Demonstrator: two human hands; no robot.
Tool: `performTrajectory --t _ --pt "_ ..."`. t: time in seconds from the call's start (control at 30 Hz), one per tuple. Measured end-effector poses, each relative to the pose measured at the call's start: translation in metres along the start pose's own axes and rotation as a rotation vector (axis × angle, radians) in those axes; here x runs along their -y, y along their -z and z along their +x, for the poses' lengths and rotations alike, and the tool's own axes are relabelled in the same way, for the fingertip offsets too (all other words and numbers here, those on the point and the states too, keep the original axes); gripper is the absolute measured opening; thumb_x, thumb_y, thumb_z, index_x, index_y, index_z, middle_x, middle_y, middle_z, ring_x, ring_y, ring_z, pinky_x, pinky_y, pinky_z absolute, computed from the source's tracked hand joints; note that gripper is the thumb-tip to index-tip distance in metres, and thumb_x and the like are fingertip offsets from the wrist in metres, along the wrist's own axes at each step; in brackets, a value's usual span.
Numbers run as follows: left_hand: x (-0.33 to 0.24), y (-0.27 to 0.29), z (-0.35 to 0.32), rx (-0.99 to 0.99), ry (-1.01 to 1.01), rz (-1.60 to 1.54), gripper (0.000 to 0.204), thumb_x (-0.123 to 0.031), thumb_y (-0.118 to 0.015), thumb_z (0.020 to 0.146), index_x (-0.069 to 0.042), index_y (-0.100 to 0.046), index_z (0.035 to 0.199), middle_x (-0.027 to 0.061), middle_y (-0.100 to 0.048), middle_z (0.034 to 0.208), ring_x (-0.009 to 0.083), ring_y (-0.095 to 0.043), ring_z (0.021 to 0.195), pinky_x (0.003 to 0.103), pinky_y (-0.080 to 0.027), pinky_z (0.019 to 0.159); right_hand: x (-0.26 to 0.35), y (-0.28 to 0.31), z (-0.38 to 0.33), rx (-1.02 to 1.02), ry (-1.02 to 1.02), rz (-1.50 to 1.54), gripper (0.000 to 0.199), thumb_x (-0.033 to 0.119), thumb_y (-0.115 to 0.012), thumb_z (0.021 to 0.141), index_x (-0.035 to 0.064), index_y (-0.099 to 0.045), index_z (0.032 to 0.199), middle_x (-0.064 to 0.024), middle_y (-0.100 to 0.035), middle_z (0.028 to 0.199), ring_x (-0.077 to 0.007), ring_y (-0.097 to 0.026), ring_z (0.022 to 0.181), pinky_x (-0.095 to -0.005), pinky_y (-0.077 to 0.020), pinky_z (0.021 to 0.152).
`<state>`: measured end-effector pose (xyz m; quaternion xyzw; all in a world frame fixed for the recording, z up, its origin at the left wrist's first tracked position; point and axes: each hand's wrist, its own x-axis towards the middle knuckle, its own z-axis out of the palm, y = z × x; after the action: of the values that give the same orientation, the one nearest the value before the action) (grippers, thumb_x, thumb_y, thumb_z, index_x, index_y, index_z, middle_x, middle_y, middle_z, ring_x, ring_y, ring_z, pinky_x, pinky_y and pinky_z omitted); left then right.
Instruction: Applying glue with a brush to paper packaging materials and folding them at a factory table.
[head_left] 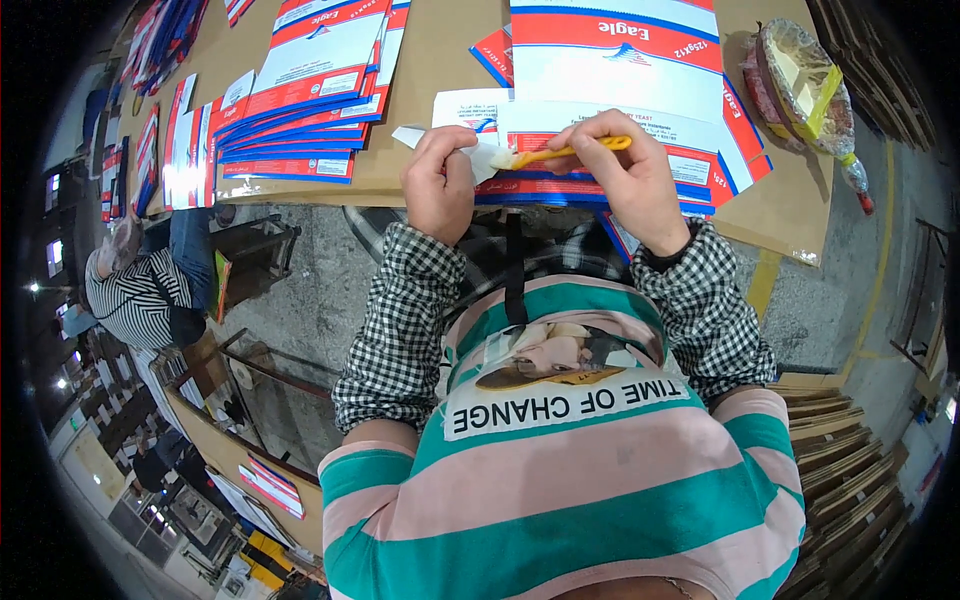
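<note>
Right hand point(628, 175): closed around the yellow handle of a small brush point(560, 153), bristles pointing left.
Left hand point(440, 180): pinching a white paper flap point(488, 160) just beside the bristles.
Flat carton point(610, 150): under both hands, at the table's near edge.
Carton stack point(310, 90): far left on the brown table point(440, 50).
Wrapped tray point(800, 75): far right.

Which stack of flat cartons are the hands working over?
The near-centre stack at the table edge, under the left hand and right hand holding the yellow brush; the left stack lies untouched.
</note>
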<state>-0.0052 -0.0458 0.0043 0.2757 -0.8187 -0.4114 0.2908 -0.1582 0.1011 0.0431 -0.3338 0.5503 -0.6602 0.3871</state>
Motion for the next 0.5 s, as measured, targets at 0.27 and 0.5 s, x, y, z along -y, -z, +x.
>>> performTrajectory --t 0.27,0.5 --pt "0.003 -0.004 0.015 0.01 0.091 -0.033 0.018 -0.003 -0.043 0.082 0.002 -0.061 0.086 0.0154 -0.062 0.091 0.0256 -0.06 0.084 0.032 -0.047 0.075 0.028 0.042 -0.005 -0.253 0.12 0.128 0.013 0.009 -0.044 0.093 -0.0028 -0.051 0.092 -0.017 -0.062 0.092 -0.0206 -0.064 0.077 -0.0308 -0.0527 0.073" --pt "0.021 -0.015 0.03 0.023 0.478 -0.275 0.036 -0.024 -0.041 0.094 0.004 -0.056 0.111 0.0168 -0.058 0.107 0.0247 -0.059 0.088 0.031 -0.047 0.077 0.036 0.07 -0.021 -0.441 0.18 0.268 0.015 0.015 -0.045 0.093 0.0005 -0.05 0.093 -0.018 -0.062 0.09 -0.0214 -0.062 0.07 -0.0321 -0.0512 0.067"
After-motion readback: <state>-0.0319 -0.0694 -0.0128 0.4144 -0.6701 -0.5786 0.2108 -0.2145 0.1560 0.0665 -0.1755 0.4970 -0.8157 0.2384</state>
